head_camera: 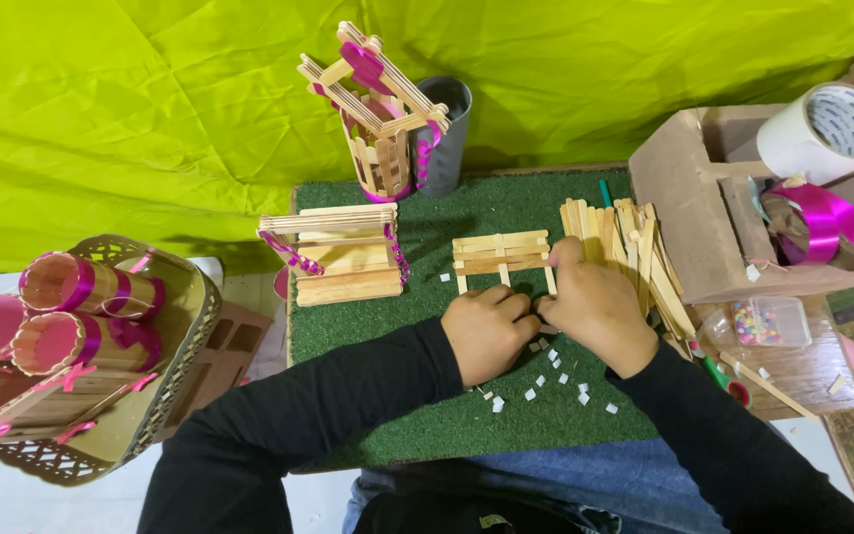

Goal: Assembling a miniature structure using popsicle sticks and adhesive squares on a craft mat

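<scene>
- A green artificial-grass mat (467, 415) is spread over the work surface, under both hands.
- A small flat frame of pale wooden craft sticks (501, 255) lies at the mat's middle.
- The left hand (486, 331) is curled narrow at the frame's lower edge.
- The right hand (595, 307) is pinched closed on the frame's right end.
- Small white paper scraps (555, 381) are scattered beneath the wrists.

We note a pale matt wood frame (502, 253) on a rough green turf mat (427, 396); glossy magenta ribbon (827, 225); matt brown cardboard box (679, 188).
</scene>
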